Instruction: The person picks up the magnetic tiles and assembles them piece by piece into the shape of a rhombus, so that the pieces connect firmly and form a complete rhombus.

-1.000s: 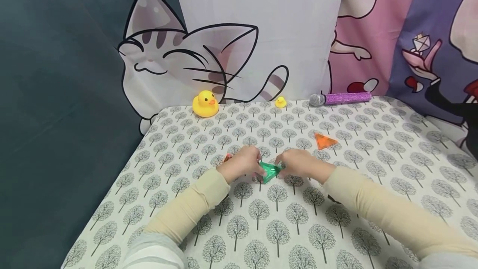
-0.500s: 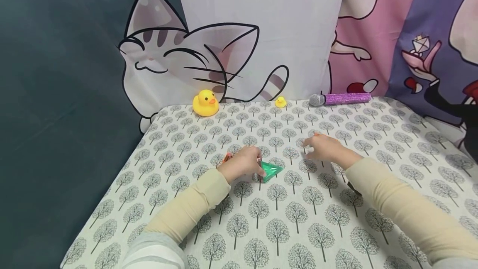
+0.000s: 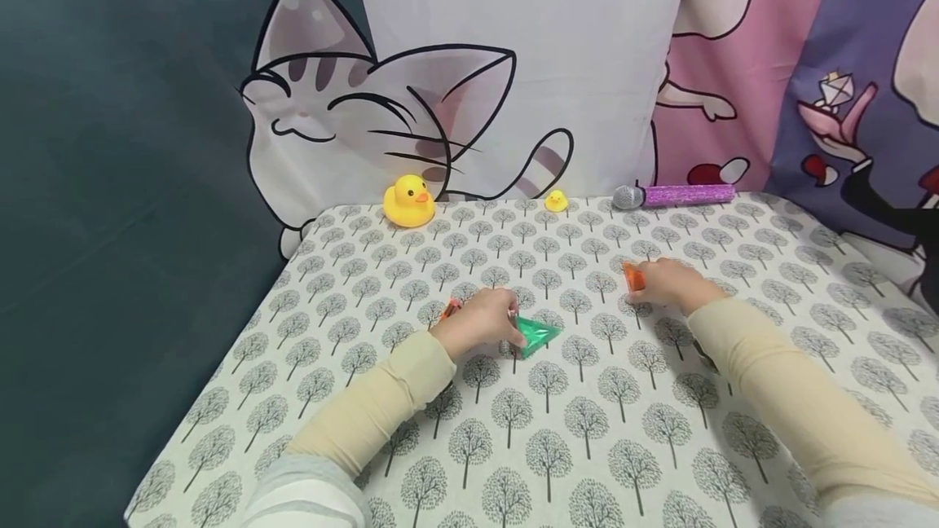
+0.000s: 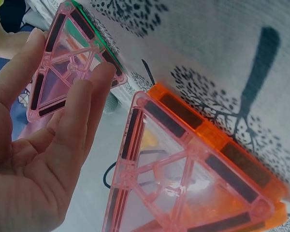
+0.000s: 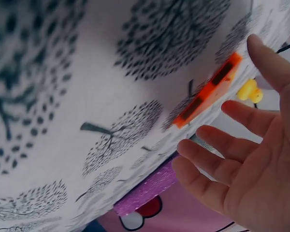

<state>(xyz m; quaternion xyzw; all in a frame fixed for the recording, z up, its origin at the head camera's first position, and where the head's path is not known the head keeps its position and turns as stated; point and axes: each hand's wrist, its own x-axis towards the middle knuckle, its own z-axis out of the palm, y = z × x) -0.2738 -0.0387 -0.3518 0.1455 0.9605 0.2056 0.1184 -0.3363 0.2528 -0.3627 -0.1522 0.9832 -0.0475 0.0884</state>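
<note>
In the head view my left hand [image 3: 484,322] rests low over the cloth, beside a flat green triangle magnetic tile [image 3: 539,336]. The left wrist view shows that hand holding a pink triangle magnetic tile [image 4: 70,65] between its thumb and fingers. This pink tile stands tilted up along the green tile [image 4: 99,36]. Closer to that camera, another pink triangle tile [image 4: 176,169] stands against an orange tile [image 4: 208,130]. My right hand [image 3: 671,283] is over a lone orange triangle tile [image 3: 633,277]; its fingers [image 5: 237,108] are spread and loosely bent around the tile [image 5: 210,92].
The tree-patterned cloth [image 3: 550,455] covers the table. Along its back edge are a large yellow duck [image 3: 408,202], a small duck [image 3: 556,201] and a purple microphone [image 3: 685,195]. Behind hangs a curtain [image 3: 587,39] with cartoon prints.
My right hand has left the green tile and moved right and away from me to the orange tile. The left hand stays in place with the pink tile.
</note>
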